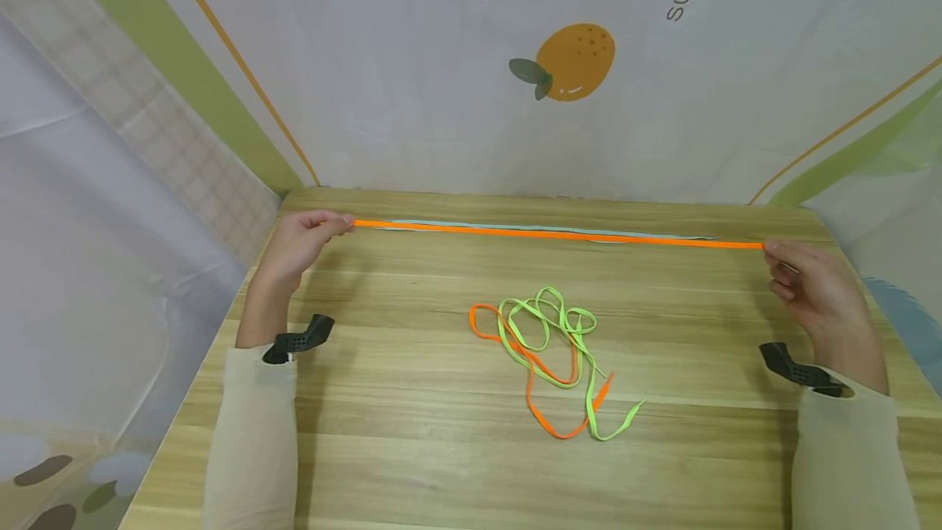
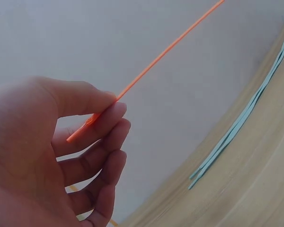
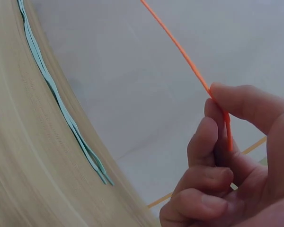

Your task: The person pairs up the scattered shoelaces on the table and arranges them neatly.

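Note:
An orange shoelace (image 1: 559,234) is stretched straight across the far part of the table, raised above the wood in both wrist views. My left hand (image 1: 305,240) pinches one end between thumb and index finger, with the tip (image 2: 78,134) sticking out past the grip. At the other end my right hand (image 1: 817,280) pinches the lace the same way, its other fingers curled below. Beneath the taut lace, pale blue laces (image 2: 241,120) lie side by side along the table's back edge. Nearer the middle, a second orange lace (image 1: 540,419) is tangled with a lime green lace (image 1: 591,399).
The wooden table (image 1: 412,464) meets a white printed cloth (image 1: 412,105) at its back. More cloth hangs at the left and right sides. Black wrist camera mounts (image 1: 298,339) sit at both sleeve cuffs.

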`<state>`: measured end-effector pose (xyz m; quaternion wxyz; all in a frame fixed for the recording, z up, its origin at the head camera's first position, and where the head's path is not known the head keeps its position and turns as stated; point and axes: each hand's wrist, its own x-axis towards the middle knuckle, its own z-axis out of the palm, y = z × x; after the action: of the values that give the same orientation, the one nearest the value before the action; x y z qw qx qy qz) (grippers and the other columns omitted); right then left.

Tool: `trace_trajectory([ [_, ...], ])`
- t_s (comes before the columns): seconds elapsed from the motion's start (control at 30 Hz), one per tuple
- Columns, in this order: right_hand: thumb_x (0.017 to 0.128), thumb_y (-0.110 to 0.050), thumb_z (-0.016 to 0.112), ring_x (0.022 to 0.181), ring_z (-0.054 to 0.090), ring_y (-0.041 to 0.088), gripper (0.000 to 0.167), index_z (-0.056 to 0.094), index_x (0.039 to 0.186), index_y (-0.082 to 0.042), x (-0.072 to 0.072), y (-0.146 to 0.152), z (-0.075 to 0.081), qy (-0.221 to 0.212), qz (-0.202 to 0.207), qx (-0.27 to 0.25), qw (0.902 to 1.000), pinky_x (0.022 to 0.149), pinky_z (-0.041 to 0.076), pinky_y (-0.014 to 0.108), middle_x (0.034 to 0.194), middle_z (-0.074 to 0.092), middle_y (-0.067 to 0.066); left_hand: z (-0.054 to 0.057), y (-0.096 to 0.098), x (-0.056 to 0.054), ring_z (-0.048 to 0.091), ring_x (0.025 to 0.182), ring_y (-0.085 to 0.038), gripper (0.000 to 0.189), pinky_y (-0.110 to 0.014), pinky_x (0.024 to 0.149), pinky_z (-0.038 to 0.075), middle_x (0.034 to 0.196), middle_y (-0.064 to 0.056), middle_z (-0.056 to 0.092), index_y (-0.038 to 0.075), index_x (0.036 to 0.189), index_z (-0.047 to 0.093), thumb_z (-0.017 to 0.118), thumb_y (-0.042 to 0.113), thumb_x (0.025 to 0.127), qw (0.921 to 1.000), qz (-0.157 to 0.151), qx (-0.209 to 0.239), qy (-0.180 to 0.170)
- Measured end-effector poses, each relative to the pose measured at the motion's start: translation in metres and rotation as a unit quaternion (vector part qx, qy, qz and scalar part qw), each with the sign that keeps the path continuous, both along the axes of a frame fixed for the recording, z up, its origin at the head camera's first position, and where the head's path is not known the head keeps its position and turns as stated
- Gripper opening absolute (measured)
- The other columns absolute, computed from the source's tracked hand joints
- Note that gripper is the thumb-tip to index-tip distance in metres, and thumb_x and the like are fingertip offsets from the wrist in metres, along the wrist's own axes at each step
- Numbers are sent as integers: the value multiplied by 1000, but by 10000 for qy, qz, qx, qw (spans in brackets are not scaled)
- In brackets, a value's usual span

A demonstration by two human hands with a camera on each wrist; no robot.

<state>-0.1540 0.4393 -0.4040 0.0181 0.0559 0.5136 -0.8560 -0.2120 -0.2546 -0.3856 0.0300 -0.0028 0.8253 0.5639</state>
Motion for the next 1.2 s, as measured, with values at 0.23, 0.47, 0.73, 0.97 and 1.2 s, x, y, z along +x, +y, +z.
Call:
trace_trajectory([
  [0.23, 112, 6, 53, 70, 20, 22, 37, 82, 90, 3, 0, 2, -2, -99, -135, -146, 9998, 60, 15, 32, 83, 74, 6, -5, 7, -2, 51, 109, -18, 39, -40, 94, 41, 118, 1, 73, -5, 119, 80, 73, 31, 107, 9986, 335, -343, 233],
  [0.47, 110, 3, 61, 64, 32, 19, 31, 84, 89, 0, -1, 0, -4, -388, -623, 310, 9968, 60, 16, 33, 81, 72, 2, -12, 18, -6, 59, 103, -20, 38, -33, 82, 44, 123, -13, 78, -1, 120, 83, 74, 33, 105, 9925, 549, -1010, 406],
  [0.73, 105, -4, 75, 67, 48, 12, 20, 86, 89, -6, -5, -5, -7, -955, -1066, 1082, 9838, 53, 31, 26, 87, 68, -4, -27, 28, -10, 60, 85, -23, 31, -35, 72, 48, 102, -16, 76, 0, 109, 84, 76, 29, 103, 9838, 821, -1454, 651],
  [0.97, 100, -21, 85, 69, 54, 7, 15, 86, 85, -21, -8, -8, -10, -1337, -1141, 2425, 9541, 56, 47, 20, 85, 71, -13, -33, 34, -12, 61, 87, -27, 33, -38, 74, 47, 105, -18, 78, 1, 107, 84, 76, 33, 103, 9796, 792, -1779, 488],
  [1.2, 101, -30, 83, 60, 45, 8, 20, 81, 81, -29, -11, -6, -15, -1509, -1058, 3407, 9219, 51, 37, 27, 79, 66, -14, -40, 37, -16, 63, 78, -29, 32, -38, 66, 45, 100, -18, 80, 1, 104, 84, 76, 32, 103, 9724, 702, -2162, 526],
])
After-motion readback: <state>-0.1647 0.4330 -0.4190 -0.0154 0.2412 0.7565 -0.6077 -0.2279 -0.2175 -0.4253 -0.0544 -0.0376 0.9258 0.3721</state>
